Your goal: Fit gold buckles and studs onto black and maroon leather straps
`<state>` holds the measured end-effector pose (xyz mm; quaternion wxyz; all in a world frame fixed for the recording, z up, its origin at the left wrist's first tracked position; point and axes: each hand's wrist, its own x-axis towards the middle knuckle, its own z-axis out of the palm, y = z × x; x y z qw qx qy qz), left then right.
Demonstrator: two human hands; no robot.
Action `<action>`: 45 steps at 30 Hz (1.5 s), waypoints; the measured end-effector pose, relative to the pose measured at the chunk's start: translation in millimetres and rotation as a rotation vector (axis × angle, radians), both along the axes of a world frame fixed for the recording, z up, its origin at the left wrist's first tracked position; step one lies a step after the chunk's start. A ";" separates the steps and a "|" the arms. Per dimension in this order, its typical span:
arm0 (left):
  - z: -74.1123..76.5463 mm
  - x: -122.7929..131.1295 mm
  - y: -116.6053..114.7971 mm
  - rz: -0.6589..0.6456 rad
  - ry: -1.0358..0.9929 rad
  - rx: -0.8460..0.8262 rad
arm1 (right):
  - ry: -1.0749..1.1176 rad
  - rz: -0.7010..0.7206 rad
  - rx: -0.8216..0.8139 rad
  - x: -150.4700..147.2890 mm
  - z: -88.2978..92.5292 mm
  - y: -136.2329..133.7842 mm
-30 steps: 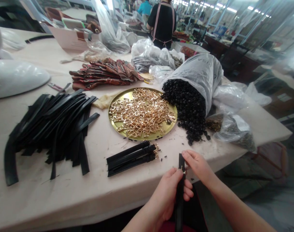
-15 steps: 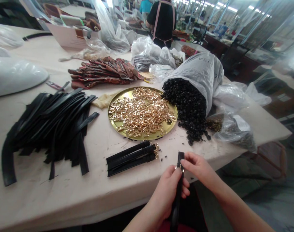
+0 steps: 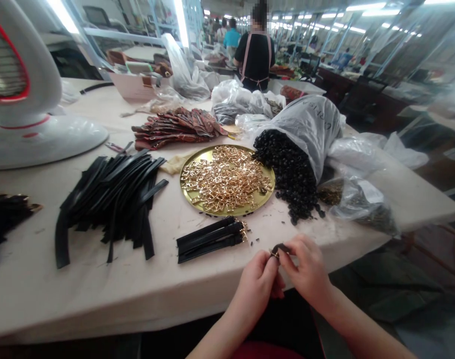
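At the table's front edge, my left hand pinches a black strap near a small gold buckle. My right hand is closed on the strap's upper end, which bends over toward the right. The rest of the strap is hidden by my hands. Just left of them lie several black straps with gold buckles, side by side. Beyond these, a round gold tray bears a heap of gold buckles. Small black loops spill from a plastic bag beside the tray.
Loose black straps are piled on the left, with more buckled straps at the far left edge. A white fan stands behind them. Brown-red pieces lie behind the tray. A person in an apron stands farther back.
The strap's end stood upright before and is now bent over at the buckle between my fingers. The camera view has shifted, bringing the fan and the far-left straps into sight.
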<state>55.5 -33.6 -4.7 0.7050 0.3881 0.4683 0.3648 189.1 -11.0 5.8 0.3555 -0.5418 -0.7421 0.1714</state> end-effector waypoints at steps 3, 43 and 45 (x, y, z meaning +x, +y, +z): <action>6.1 -3.0 -3.2 -0.007 -0.029 0.047 | 0.162 0.044 -0.269 -0.8 12.7 5.5; 9.3 -22.0 -9.4 -0.090 0.366 0.219 | 0.722 0.207 -0.854 -0.5 -4.9 1.7; 11.9 -24.7 -8.7 -0.110 0.449 0.273 | 0.807 0.193 -0.924 0.3 -9.3 2.9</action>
